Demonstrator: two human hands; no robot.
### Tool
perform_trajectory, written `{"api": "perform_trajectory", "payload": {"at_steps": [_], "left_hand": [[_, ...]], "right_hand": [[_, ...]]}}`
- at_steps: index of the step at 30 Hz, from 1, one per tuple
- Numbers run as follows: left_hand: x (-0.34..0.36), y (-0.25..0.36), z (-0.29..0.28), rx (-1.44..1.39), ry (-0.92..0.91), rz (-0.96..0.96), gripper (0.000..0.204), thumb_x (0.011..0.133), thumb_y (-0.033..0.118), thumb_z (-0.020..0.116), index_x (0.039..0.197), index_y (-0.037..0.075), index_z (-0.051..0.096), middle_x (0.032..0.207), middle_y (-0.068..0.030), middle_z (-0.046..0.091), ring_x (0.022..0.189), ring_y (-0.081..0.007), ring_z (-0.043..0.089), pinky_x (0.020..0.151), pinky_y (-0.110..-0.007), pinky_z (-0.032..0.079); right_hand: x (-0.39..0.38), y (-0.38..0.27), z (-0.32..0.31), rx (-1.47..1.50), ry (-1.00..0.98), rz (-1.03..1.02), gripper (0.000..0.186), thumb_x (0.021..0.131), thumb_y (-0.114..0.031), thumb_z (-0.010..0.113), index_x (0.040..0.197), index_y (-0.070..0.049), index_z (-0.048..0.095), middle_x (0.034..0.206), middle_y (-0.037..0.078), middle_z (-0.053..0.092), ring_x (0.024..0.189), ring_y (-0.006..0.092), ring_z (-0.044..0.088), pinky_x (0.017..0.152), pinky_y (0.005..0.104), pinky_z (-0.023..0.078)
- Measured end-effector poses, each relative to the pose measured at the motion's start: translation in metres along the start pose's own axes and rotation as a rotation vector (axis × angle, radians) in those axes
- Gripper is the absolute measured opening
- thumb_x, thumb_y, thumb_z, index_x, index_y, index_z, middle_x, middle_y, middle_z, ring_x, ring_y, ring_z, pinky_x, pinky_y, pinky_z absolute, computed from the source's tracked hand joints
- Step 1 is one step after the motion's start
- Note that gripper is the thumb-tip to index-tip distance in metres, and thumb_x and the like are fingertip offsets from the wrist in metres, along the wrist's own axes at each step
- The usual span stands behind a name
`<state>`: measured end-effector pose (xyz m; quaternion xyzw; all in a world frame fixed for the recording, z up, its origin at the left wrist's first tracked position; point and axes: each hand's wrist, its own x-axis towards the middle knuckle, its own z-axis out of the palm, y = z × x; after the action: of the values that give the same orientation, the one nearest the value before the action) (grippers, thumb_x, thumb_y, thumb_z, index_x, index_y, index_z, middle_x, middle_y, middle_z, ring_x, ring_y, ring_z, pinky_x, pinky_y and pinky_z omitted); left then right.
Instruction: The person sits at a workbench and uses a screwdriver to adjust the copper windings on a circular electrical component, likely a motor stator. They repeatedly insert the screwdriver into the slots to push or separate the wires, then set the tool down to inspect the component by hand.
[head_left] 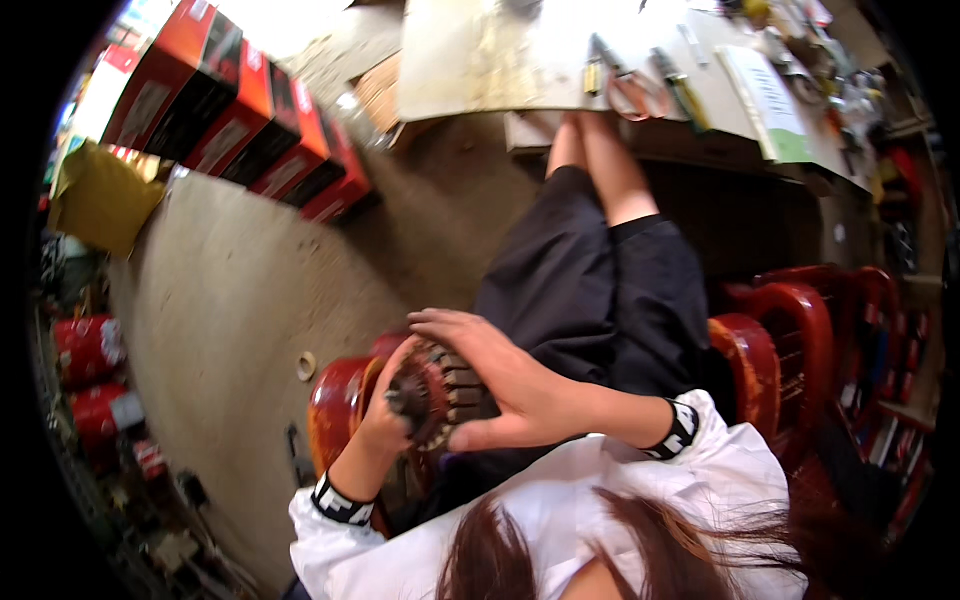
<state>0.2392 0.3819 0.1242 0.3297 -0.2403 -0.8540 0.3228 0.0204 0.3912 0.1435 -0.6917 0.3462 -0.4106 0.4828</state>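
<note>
Over the left part of my lap I hold a motor rotor [440, 395] between both hands. It is dark and round, with slotted metal blocks about its body, a reddish-brown ring and a stubby dark hub at its left end. My left hand [381, 422] grips the hub side, its fingers partly hidden behind the rotor. From the other side, my right hand [510, 385] curves round the slotted body, fingers over the top and thumb along the lower edge.
Red chairs [765, 330] stand at my right and a red chair arm [335, 405] at my left. Ahead is a worktable [480, 60] with scissors [637, 95] and a booklet [768, 100]. Red-and-black boxes [235, 120] are stacked far left; a tape roll [306, 366] lies on the floor.
</note>
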Motion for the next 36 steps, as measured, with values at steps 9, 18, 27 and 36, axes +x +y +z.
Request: {"api": "perform_trajectory", "payload": {"at_steps": [9, 18, 27, 36], "left_hand": [[0.019, -0.001, -0.006, -0.232, -0.167, -0.022, 0.097, 0.074, 0.041, 0.083, 0.144, 0.005, 0.026, 0.118, -0.0085, 0.057, 0.09, -0.0208, 0.067, 0.065, -0.033, 0.061], [0.021, 0.013, -0.001, -0.234, -0.122, 0.042, 0.085, 0.068, 0.036, 0.087, 0.13, 0.0, 0.042, 0.113, -0.0153, 0.057, 0.089, -0.0257, 0.065, 0.067, -0.039, 0.061], [0.018, 0.017, -0.009, -0.176, -0.068, 0.015, 0.097, 0.061, 0.029, 0.092, 0.137, 0.0, 0.039, 0.119, -0.0102, 0.059, 0.103, -0.02, 0.064, 0.089, -0.037, 0.056], [0.021, 0.015, -0.007, -0.181, -0.078, -0.042, 0.099, 0.059, 0.033, 0.094, 0.135, 0.001, 0.041, 0.119, -0.0078, 0.06, 0.105, -0.0159, 0.062, 0.094, -0.03, 0.05]], "right_hand": [[0.034, 0.146, -0.179, -0.408, 0.958, 0.206, 0.039, 0.083, -0.02, 0.069, 0.112, 0.006, 0.061, 0.106, 0.023, 0.063, 0.104, 0.0352, 0.06, 0.091, 0.0394, 0.047], [0.082, 0.225, -0.268, -1.423, 0.637, 0.522, 0.048, 0.084, -0.035, 0.064, 0.12, -0.004, 0.054, 0.107, 0.023, 0.062, 0.1, 0.04, 0.061, 0.087, 0.0511, 0.049], [0.086, 0.223, -0.29, -1.033, 0.764, 0.562, 0.037, 0.092, -0.023, 0.046, 0.118, 0.001, 0.053, 0.103, 0.029, 0.065, 0.099, 0.0469, 0.061, 0.085, 0.0543, 0.046], [0.024, 0.047, -0.202, -0.024, 0.254, 0.462, 0.029, 0.102, -0.024, 0.049, 0.113, -0.001, 0.062, 0.077, -0.005, 0.055, 0.057, -0.0004, 0.041, 0.051, 0.0162, 0.031]]}}
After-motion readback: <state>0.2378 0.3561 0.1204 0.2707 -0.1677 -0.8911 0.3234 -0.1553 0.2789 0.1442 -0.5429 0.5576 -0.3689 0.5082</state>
